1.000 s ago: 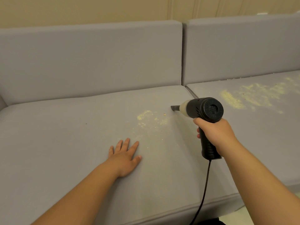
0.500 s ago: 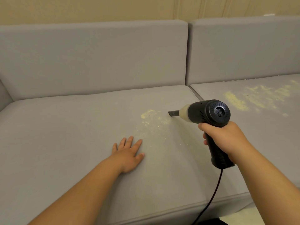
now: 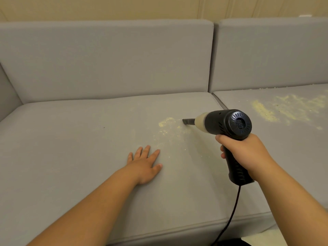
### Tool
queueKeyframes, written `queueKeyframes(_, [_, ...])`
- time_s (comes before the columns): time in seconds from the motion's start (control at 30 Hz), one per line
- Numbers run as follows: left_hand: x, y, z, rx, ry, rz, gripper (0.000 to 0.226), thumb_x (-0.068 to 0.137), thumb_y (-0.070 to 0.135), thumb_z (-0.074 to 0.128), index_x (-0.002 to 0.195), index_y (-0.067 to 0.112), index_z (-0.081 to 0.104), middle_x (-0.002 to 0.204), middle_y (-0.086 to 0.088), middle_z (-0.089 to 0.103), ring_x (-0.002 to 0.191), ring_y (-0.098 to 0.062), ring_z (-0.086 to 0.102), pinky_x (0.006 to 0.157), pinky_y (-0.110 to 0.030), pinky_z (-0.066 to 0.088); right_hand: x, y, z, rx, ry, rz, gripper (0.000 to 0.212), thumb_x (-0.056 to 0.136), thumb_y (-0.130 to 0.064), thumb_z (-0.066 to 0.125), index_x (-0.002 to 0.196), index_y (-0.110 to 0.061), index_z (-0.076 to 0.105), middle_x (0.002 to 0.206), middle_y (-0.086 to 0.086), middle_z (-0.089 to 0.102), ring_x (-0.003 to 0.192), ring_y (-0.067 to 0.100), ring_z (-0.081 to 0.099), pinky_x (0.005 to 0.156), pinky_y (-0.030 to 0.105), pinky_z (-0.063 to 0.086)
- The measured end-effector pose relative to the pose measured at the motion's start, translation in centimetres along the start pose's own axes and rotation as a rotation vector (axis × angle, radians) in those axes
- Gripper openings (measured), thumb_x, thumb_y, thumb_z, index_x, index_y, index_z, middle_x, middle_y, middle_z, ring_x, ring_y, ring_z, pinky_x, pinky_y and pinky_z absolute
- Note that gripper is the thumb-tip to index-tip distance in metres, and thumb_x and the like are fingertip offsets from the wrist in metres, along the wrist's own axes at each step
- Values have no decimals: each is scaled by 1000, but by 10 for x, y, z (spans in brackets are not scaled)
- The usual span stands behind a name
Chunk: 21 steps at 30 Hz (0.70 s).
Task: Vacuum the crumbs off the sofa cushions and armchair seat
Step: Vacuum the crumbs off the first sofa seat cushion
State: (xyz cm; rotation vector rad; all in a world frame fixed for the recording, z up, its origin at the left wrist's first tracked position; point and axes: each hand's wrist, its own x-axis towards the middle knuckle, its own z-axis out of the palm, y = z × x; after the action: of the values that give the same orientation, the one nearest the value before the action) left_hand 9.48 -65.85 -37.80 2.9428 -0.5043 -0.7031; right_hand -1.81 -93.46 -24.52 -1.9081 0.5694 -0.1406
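On the left seat cushion of the grey fabric sofa (image 3: 71, 157):

Item: black pistol-shaped handheld vacuum (image 3: 227, 124), with cream collar and narrow dark flat nozzle (image 3: 188, 121). Held above the cushion, nozzle pointing left, its tip just beside the crumbs. Black power cord (image 3: 230, 215) hangs from the base of the grip, down past the cushion's front edge.

Item: right hand (image 3: 245, 153), fingers wrapped round the vacuum's ribbed grip.

Item: left hand (image 3: 144, 165), palm down, fingers straight and slightly spread, resting flat on the cushion near the crumbs, holding nothing.

Item: small patch of pale yellow crumbs (image 3: 167, 126), thickest just left of the nozzle tip, thinning into scattered specks toward the left hand.

Item: larger spread of pale yellow crumbs (image 3: 284, 109) on the right seat cushion (image 3: 292, 157), with loose bits along its rear seam.

Item: two grey back cushions (image 3: 106, 59), upright behind the seats, against a beige wall (image 3: 124, 8).
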Motion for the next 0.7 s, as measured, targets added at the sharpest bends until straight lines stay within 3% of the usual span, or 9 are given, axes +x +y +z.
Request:
queueKeyframes(0.37, [-2, 1, -3, 7, -11, -1, 67, 105, 64, 21, 162, 46, -8, 172, 4, -20, 158, -24, -19, 126, -54, -9, 6, -1, 19, 50, 11, 12, 19, 87, -27, 79, 98, -13, 73, 87, 16, 77, 77, 31, 78, 80, 49, 63])
queueKeyframes(0.7, [-2, 0, -2, -10, -7, 6, 68, 105, 65, 22, 163, 46, -8, 172, 4, -20, 158, -23, -20, 126, -54, -9, 6, -9, 40, 14, -50, -21, 21, 87, -29, 78, 95, -10, 73, 86, 15, 77, 63, 19, 75, 71, 38, 59])
